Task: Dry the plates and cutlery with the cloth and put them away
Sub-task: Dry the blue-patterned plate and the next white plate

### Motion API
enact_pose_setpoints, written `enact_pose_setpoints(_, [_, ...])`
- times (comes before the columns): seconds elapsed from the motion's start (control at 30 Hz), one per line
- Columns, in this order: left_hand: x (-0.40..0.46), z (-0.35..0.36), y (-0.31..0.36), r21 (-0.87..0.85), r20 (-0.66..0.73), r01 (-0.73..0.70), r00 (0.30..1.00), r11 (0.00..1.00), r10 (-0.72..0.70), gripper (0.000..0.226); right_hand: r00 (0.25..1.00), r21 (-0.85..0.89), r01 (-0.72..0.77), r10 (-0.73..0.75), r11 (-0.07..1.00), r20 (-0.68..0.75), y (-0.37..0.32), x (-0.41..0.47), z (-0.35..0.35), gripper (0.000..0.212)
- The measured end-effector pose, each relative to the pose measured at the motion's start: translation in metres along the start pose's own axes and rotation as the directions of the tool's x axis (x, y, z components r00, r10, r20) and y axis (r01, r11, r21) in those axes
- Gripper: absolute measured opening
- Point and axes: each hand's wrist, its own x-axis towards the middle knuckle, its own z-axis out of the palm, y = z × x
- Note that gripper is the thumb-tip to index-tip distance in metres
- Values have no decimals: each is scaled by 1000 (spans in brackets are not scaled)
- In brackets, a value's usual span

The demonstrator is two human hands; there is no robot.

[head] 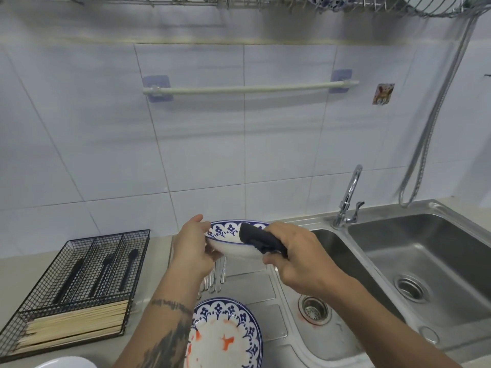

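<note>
Drying a blue-patterned plate (228, 241) held up above the sink drainboard (255, 288), cloth in the other hand.

Left hand (191, 247) curled round the plate's left rim, thumb on top, plate tilted toward the body; right hand (297, 257) wrapped round the dark cloth (261, 239), pressing it into the plate's right inner edge; best done by turning the plate with the left hand while sweeping the cloth round rim and well, then wiping the underside; firm grip advisable, wet glaze likely slippery. On the drainboard below: metal cutlery (216, 273) not yet dried, and nearer the body a second patterned plate (225, 334) with orange marks; left of the drainboard, a black wire cutlery tray (79, 285) holding dark utensils and chopsticks, probably the cutlery's destination.
</note>
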Motion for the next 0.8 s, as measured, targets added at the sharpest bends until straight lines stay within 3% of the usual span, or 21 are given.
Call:
enact_pose_setpoints(0.07, [-8, -10, -7, 234, 44, -258, 966, 937, 255, 29, 1000, 60, -2, 2, 998, 0, 0, 1, -6, 23])
enact_pose_setpoints(0.1, [-11, -16, -11, 323, 114, -434, 900, 841, 421, 26, 1000, 83, -4, 4, 997, 5, 0, 2, -10, 23])
enact_pose_setpoints(0.17, [-18, -25, -17, 317, 296, -711, 703, 628, 647, 28, 999, 143, -38, 37, 989, 12, 1, 4, -16, 23])
enact_pose_setpoints(0.23, [-22, -31, -18, 253, 415, -803, 594, 539, 689, 33, 994, 261, -107, 106, 959, 19, 2, 7, -22, 26])
enact_pose_setpoints(0.5, [-29, -27, -5, 262, 629, -813, 553, 520, 546, 39, 986, 591, -158, 161, 791, 48, 12, 4, -30, 34])
enact_pose_setpoints(0.63, [-40, -20, -6, 317, 702, -797, 562, 514, 437, 37, 977, 658, -202, 197, 726, 83, 21, -5, -34, 38])
enact_pose_setpoints(0.73, [-47, -14, -12, 302, 675, -780, 581, 548, 454, 35, 974, 592, -200, 225, 781, 33, 23, -7, -32, 40])
enact_pose_setpoints(0.8, [-49, -7, -16, 306, 626, -762, 613, 571, 482, 37, 966, 435, -171, 237, 884, -102, 20, -8, -29, 45])
